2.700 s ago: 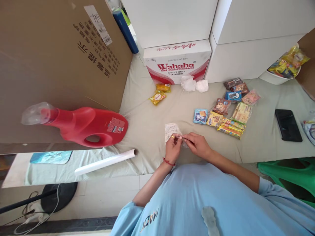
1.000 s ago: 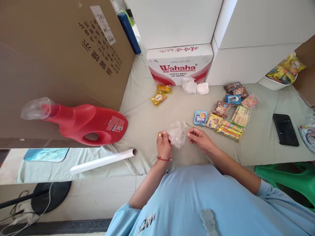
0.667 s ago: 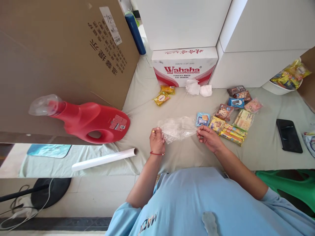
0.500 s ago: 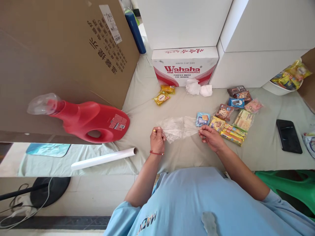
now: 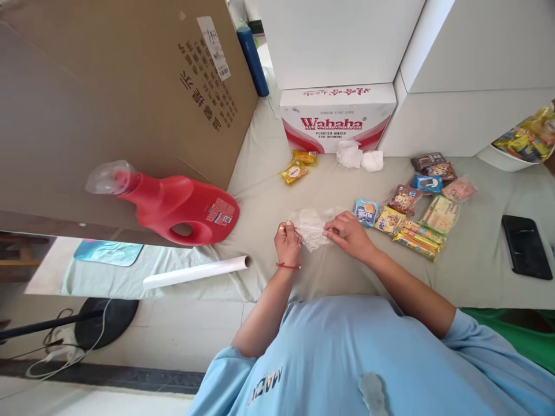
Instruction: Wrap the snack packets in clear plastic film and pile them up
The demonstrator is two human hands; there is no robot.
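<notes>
Bare cloth (image 5: pixel 269 196) ahead, left hand (image 5: pixel 288 243), right hand (image 5: pixel 349 234) pinching plastic film (image 5: pixel 310 226) edges

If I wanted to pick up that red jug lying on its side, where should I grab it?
Probably by the built-in handle loop of the red detergent jug, reaching from above and the table's open edge: it lies flat, the cardboard box blocks the far side.

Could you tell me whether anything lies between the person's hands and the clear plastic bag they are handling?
Nothing visible does. The left hand and the right hand both pinch the clear plastic bag directly, above the cloth-covered table. The snack packets lie off to the right.
</notes>
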